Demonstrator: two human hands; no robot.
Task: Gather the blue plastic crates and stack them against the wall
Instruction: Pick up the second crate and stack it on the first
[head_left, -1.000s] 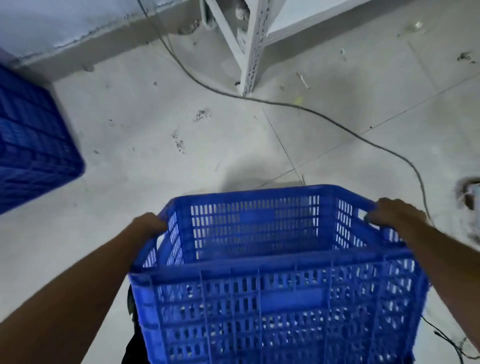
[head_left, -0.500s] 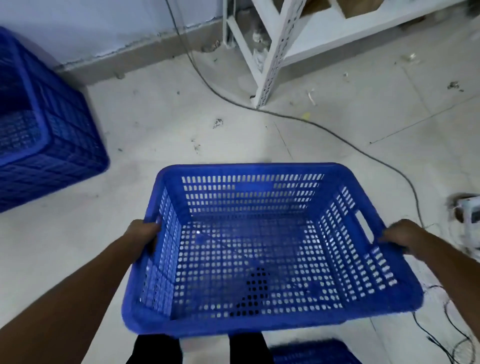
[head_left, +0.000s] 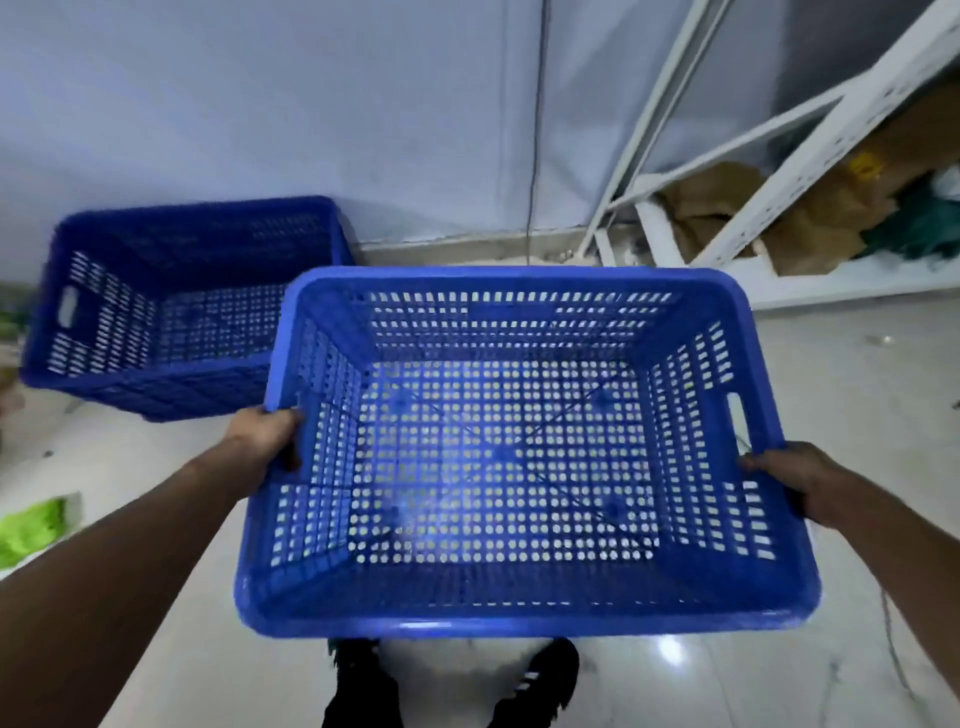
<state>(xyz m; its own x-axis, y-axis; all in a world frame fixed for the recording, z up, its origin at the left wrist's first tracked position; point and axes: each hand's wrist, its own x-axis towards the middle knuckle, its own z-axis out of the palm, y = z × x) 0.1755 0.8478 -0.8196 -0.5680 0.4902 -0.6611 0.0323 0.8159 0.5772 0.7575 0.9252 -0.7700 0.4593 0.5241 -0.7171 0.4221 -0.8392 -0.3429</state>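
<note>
While you stand over the pale tiled floor (head_left: 857, 415), you hold an empty blue perforated plastic crate (head_left: 509, 457) in the air in front of you, open side up. Your left hand (head_left: 267, 434) is closed on its left rim, and your right hand (head_left: 795, 480) is closed on the right rim, just below the handle slot. A second blue plastic crate (head_left: 156, 312) sits on the floor ahead to the left — its far side against the grey wall (head_left: 311, 114). A white metal shelving rack (head_left: 779, 182) stands to the right, brown cardboard on its lower shelf. Your dark shoes (head_left: 540, 680) show below the held crate.
</note>
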